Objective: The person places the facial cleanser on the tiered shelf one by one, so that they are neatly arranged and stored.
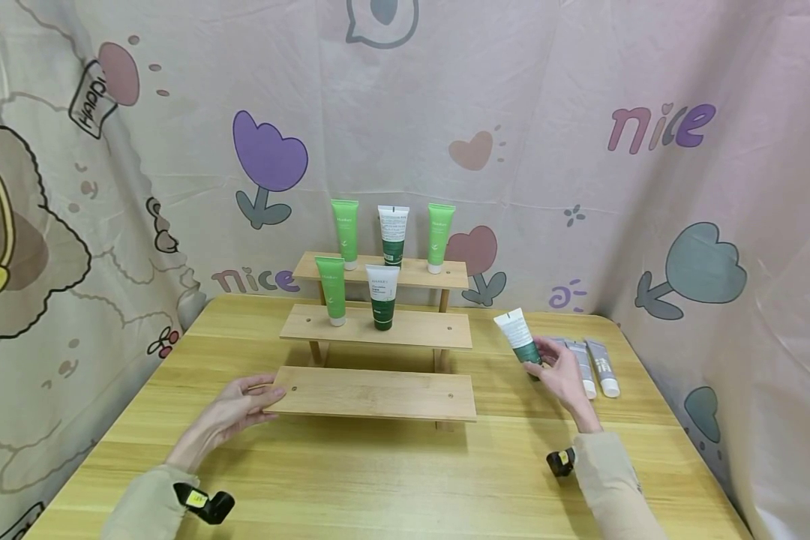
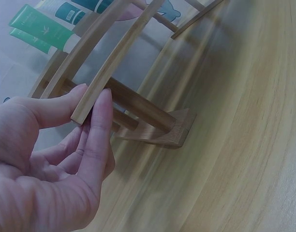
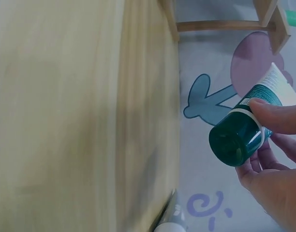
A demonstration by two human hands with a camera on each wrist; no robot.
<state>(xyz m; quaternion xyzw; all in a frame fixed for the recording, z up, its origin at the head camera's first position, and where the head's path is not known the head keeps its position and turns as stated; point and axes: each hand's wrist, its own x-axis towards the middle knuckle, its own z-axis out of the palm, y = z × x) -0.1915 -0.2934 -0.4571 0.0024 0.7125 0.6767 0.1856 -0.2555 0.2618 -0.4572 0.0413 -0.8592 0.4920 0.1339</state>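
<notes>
My left hand [image 1: 239,409] pinches the left end of the lowest board of a three-step wooden display stand [image 1: 378,394], thumb on top and fingers beneath in the left wrist view. In my right hand [image 1: 562,373] is a white and dark green squeeze tube [image 1: 518,337], gripped near its dark green cap [image 3: 232,142] and tilted above the table, right of the stand. On the middle step stand a light green tube [image 1: 333,289] and a white and green tube [image 1: 382,292]. The top step bears two light green tubes [image 1: 346,231] with a white and green tube [image 1: 394,232] between them.
Several grey tubes [image 1: 602,367] lie on the wooden table [image 1: 378,487] beside and partly behind my right hand. A patterned cloth [image 1: 533,90] hangs behind the table and along its sides.
</notes>
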